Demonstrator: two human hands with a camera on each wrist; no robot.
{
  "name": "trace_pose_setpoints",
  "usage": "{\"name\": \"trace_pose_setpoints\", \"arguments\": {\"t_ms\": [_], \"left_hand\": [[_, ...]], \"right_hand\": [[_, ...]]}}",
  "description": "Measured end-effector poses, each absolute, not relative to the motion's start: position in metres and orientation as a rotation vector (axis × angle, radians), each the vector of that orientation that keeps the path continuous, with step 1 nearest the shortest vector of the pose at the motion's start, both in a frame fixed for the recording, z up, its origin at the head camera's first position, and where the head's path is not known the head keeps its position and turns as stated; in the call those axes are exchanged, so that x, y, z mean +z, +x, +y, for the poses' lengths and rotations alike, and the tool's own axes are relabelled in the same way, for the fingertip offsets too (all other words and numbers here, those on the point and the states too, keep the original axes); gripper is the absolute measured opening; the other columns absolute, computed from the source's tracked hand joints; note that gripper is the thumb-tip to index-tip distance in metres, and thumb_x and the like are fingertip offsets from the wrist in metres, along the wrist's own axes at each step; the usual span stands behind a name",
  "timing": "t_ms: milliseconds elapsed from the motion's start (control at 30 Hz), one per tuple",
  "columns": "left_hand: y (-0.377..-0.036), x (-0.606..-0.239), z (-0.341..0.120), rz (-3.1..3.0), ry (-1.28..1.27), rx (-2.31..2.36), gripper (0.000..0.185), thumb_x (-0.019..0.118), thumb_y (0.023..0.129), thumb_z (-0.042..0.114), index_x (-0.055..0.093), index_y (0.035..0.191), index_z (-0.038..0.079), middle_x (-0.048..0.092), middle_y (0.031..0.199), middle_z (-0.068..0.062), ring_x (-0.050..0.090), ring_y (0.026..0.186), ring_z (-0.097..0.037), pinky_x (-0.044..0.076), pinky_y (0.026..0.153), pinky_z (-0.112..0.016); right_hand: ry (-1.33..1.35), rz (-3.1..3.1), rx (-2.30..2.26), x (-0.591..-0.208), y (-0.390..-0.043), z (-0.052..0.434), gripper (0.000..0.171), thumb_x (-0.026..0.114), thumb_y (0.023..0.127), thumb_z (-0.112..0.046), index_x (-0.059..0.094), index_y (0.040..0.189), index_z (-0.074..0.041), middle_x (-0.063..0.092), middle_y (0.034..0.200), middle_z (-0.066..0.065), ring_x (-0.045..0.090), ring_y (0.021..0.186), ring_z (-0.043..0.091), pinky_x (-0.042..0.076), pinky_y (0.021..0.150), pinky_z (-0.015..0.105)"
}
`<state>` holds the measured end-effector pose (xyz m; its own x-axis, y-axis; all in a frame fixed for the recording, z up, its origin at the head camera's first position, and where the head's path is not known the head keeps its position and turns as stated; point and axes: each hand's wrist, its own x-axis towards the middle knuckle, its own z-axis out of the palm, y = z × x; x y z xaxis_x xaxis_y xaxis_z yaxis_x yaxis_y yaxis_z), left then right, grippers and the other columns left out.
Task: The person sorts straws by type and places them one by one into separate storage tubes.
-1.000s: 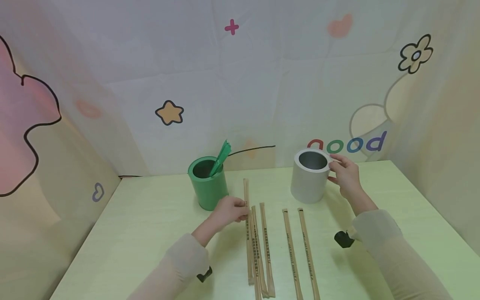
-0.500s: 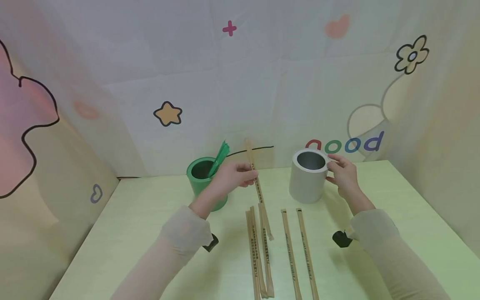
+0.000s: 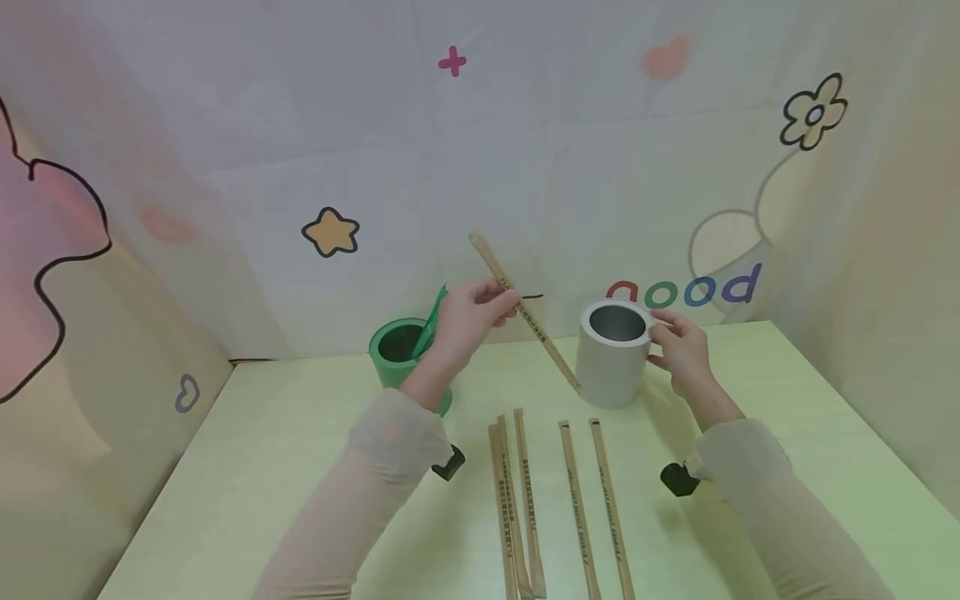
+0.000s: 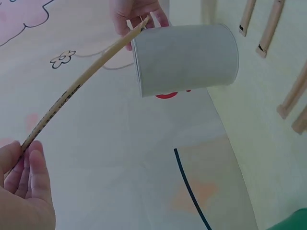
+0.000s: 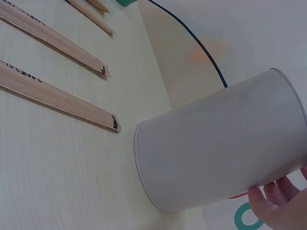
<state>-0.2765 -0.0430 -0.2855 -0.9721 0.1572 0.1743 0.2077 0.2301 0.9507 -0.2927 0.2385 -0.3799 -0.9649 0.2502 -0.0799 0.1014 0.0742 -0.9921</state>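
Observation:
My left hand (image 3: 471, 321) pinches a straw in a printed brown paper wrapper (image 3: 546, 337), raised and slanting down to the right. Its lower end appears beside the white cup (image 3: 611, 371) in the head view; in the left wrist view the straw's far end (image 4: 136, 31) overlaps the cup's rim, and contact is unclear. The cup stands upright. My right hand (image 3: 684, 354) holds it by its right side near the rim; in the right wrist view fingertips (image 5: 259, 199) press on the cup wall (image 5: 220, 148).
Several paper-wrapped straws (image 3: 576, 508) lie lengthwise on the pale table (image 3: 285, 467). Left of them stands a green cup (image 3: 380, 367), partly behind my left arm, with something thin and green (image 3: 430, 327) sticking out. A printed cloth (image 3: 487, 167) hangs behind the table.
My left hand has lifted one wrapped straw off the left group, carried it up and rightward, and tilted its lower end toward the white cup. The right hand stays at the cup.

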Motion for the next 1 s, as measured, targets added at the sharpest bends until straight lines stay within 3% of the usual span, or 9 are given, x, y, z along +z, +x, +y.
{"name": "trace_pose_setpoints", "arguments": {"t_ms": [200,533,667,1000], "left_hand": [[-0.283,-0.286,-0.033,-2.25,-0.274,-1.961,0.022,0.062,0.082,0.024,0.065,0.091,0.004,0.067,0.087,-0.012,0.062,0.073,-0.012,0.051,0.071,-0.022],[-0.302,-0.299,-0.008,-2.068,-0.192,-1.953,0.023,0.063,0.081,0.02,0.063,0.086,-0.001,0.067,0.083,-0.016,0.063,0.07,-0.014,0.052,0.065,-0.021],[-0.305,-0.306,0.004,-2.122,-0.186,-1.886,0.022,0.063,0.082,0.022,0.064,0.087,0.0,0.068,0.084,-0.014,0.064,0.073,-0.021,0.051,0.064,-0.021],[-0.3,-0.32,0.03,-2.324,-0.232,-1.657,0.023,0.061,0.083,0.027,0.066,0.092,0.007,0.069,0.086,-0.005,0.063,0.078,-0.015,0.048,0.065,-0.021]], "right_hand": [[-0.353,-2.213,2.02,-0.38,-0.292,0.236,0.048,0.041,0.087,-0.015,0.036,0.134,-0.008,0.048,0.101,-0.008,0.048,0.086,0.002,0.042,0.089,0.043],[-0.367,-2.206,2.006,-0.381,-0.292,0.238,0.048,0.041,0.088,-0.016,0.036,0.135,-0.008,0.047,0.118,0.005,0.047,0.093,0.008,0.043,0.089,0.043],[-0.374,-2.21,1.996,-0.382,-0.293,0.238,0.048,0.04,0.088,-0.016,0.035,0.135,-0.008,0.046,0.12,0.007,0.047,0.096,0.009,0.043,0.089,0.042],[-0.37,-2.196,1.997,-0.384,-0.295,0.238,0.047,0.041,0.087,-0.015,0.038,0.133,-0.008,0.05,0.101,-0.006,0.048,0.088,0.004,0.043,0.087,0.043]]}}
